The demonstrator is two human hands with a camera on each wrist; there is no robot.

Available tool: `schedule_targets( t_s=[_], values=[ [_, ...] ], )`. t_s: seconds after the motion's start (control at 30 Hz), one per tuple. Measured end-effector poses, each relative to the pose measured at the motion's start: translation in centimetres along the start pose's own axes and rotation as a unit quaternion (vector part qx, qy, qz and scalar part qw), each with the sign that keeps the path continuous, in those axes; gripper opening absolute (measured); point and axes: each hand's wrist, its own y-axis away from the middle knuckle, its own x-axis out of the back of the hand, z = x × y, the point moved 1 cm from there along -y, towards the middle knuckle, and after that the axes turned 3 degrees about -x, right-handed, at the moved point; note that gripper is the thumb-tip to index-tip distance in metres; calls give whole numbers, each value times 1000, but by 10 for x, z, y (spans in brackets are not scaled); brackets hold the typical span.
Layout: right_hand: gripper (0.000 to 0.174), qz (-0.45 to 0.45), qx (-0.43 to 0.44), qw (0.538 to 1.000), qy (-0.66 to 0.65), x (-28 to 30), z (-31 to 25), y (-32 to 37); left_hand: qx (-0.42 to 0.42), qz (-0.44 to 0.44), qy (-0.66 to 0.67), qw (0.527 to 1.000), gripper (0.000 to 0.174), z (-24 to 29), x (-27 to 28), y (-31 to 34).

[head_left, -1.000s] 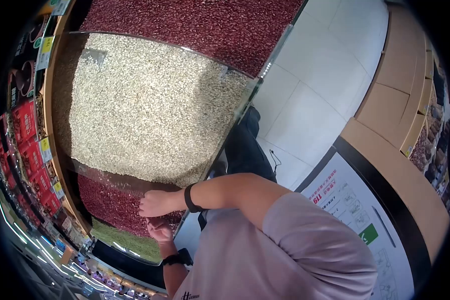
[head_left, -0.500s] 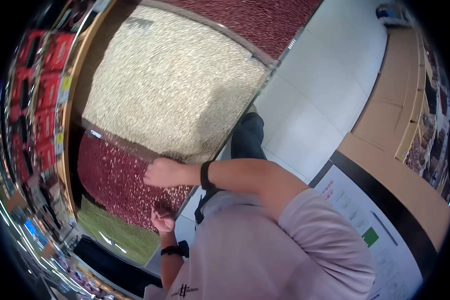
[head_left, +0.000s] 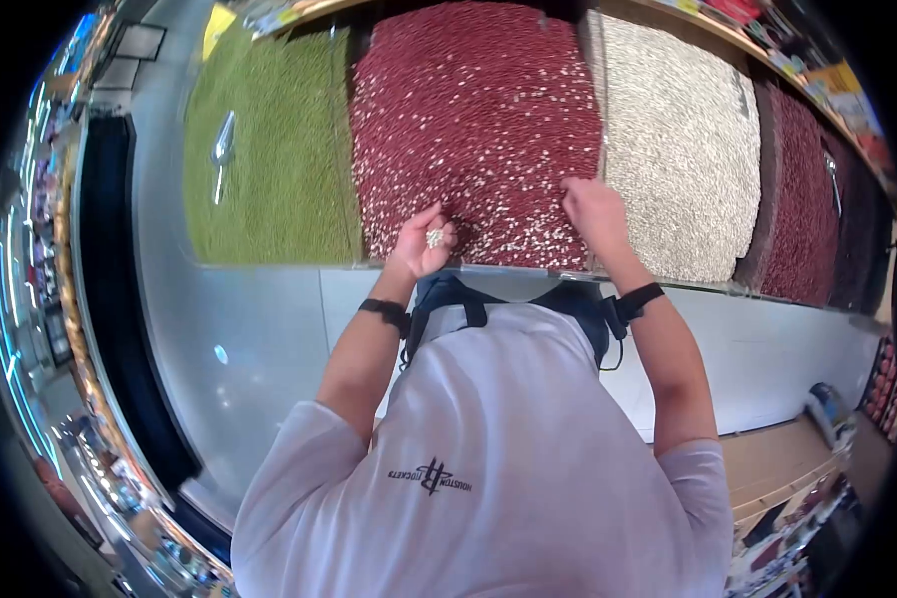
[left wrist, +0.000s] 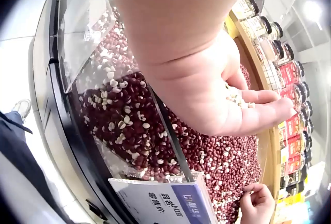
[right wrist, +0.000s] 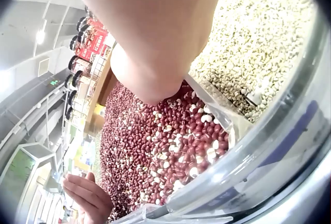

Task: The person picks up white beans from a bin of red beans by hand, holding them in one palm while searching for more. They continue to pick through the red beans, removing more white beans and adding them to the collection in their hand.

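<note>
My left hand point(head_left: 426, 242) is cupped palm up at the front edge of a bin of red beans point(head_left: 468, 90). Pale grains point(left wrist: 237, 98) lie in its palm, the fingers curled around them. More of these pale grains are scattered through the beans, thickest near the front. Over the right side of the same bin, close to the divider, my right hand point(head_left: 596, 211) reaches down with bent fingers, thumb and forefinger near the beans. Whether it pinches a grain I cannot tell; in the right wrist view its fingers are hidden behind the wrist.
A bin of pale grains point(head_left: 678, 149) adjoins on the right, a green one point(head_left: 279, 189) with a metal scoop point(head_left: 223, 145) on the left. Clear dividers separate them. A price sign point(left wrist: 160, 203) stands at the front edge; jars point(left wrist: 294, 120) line the shelf behind.
The head view has swung round to face the red bean bin squarely. My hands, close together before, are now farther apart, the right one near the pale-grain bin. Grains now show in my left palm.
</note>
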Motion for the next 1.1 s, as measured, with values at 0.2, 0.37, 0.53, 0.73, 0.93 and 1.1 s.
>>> schedule_targets(
  t_s=[0.2,0.37,0.53,0.73,0.93,1.1],
  values=[
    [16,-23,-60,998,24,-7,-3,-4,-14,-4,1,1000,37,2,3,8],
    [12,29,-38,999,17,7,-16,-9,-24,34,23,999,35,5,3,-1],
    [12,41,-29,999,0,13,-46,-47,-8,3,19,1000,35,12,7,7],
    [15,2,5,998,-69,-3,-81,-83,-12,9,-29,999,36,47,19,35],
    [14,-26,43,998,-49,-20,-96,-98,-34,16,-11,999,34,61,30,51],
    [15,-82,2,997,-6,-24,-93,-101,-57,4,-21,998,33,61,25,49]
  ],
)
